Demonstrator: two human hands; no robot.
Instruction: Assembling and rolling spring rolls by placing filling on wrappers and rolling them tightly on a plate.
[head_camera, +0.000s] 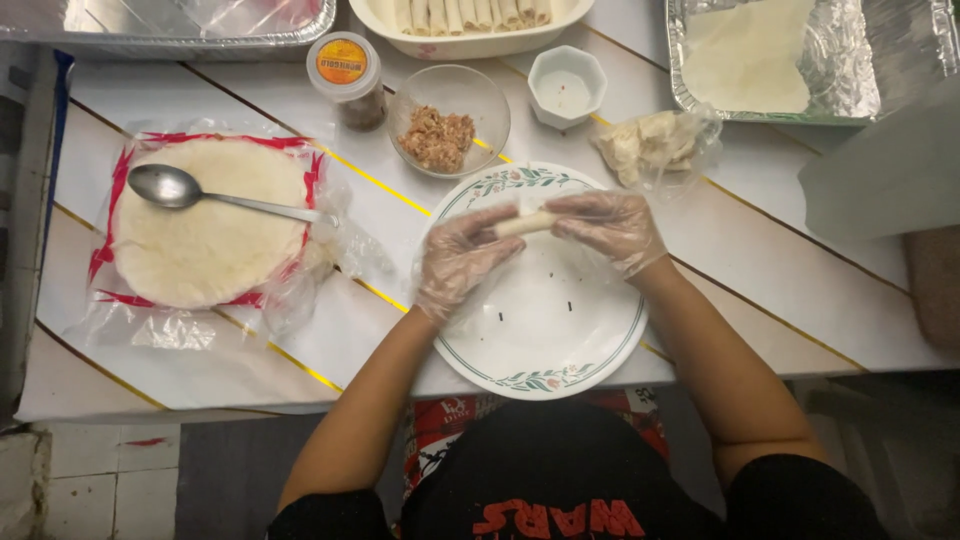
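Plastic-gloved left hand (462, 258): fingers curled closed, roll's left end pinched.
Right hand (612, 227): fingers closed on the right end.
Roll (524, 223): pale, thin, tightly wrapped; held level above the floral-rimmed plate (560, 372).

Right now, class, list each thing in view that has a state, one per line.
left hand: gloved, holding the roll
right hand: gloved, holding the roll
roll: rolled shut, above the plate
plate: nearly bare
glass bowl: partly filled
spice jar: lidded
wrapper stack: packet open, spoon on top
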